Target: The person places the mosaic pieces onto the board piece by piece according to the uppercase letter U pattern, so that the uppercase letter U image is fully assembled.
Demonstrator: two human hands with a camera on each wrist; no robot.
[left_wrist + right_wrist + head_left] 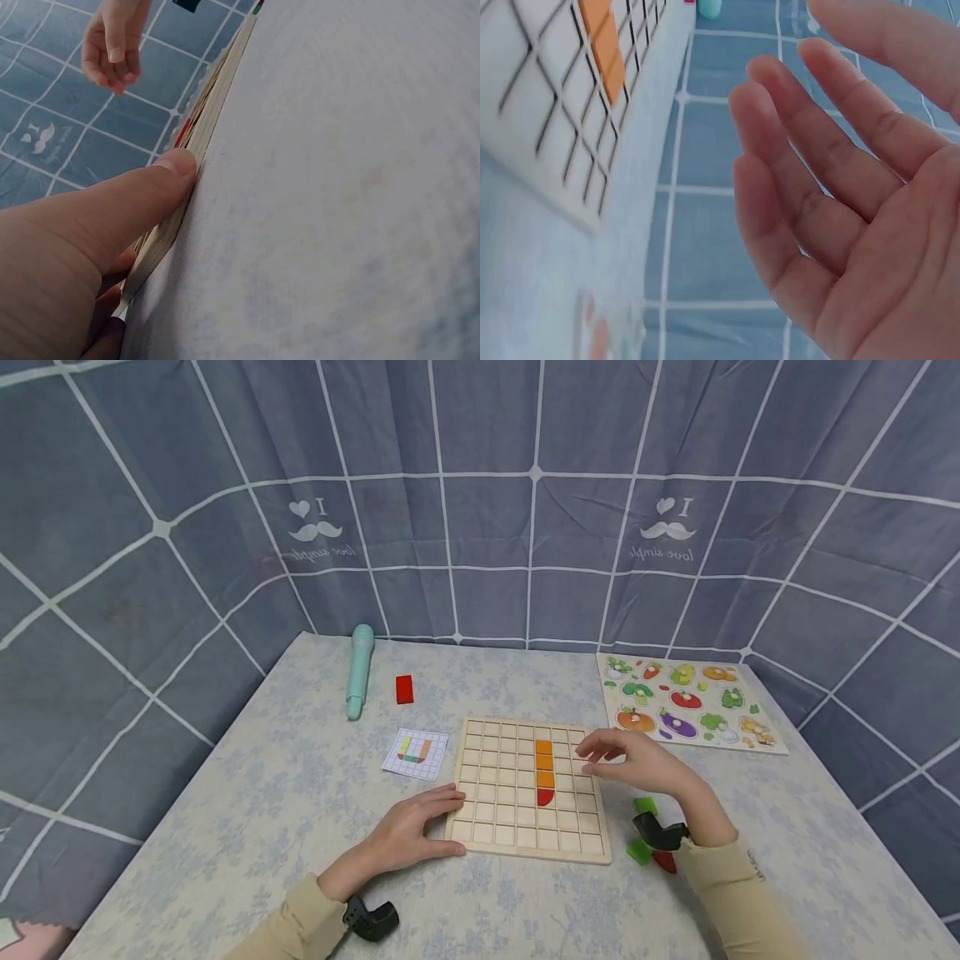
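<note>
A wooden grid board [495, 822] lies flat on the table, with a column of 3 orange squares [543, 762] and a red rounded piece [545, 797] at its near end. My left hand [405, 831] rests against the board's near left corner, its fingers along the left side. In the left wrist view, the thumb [150, 191] presses the board's edge. Over the board's right side hovers my right hand [637, 764], its fingers loosely bent. The right wrist view shows nothing in its palm [900, 247].
Left of the board lies a pattern card [416, 754]; behind it are a red rectangular piece [404, 689] and a teal microphone [360, 668]. Green pieces [639, 852] and a red piece [664, 862] lie under my right wrist. A vegetable puzzle board [652, 693] sits at the back right.
</note>
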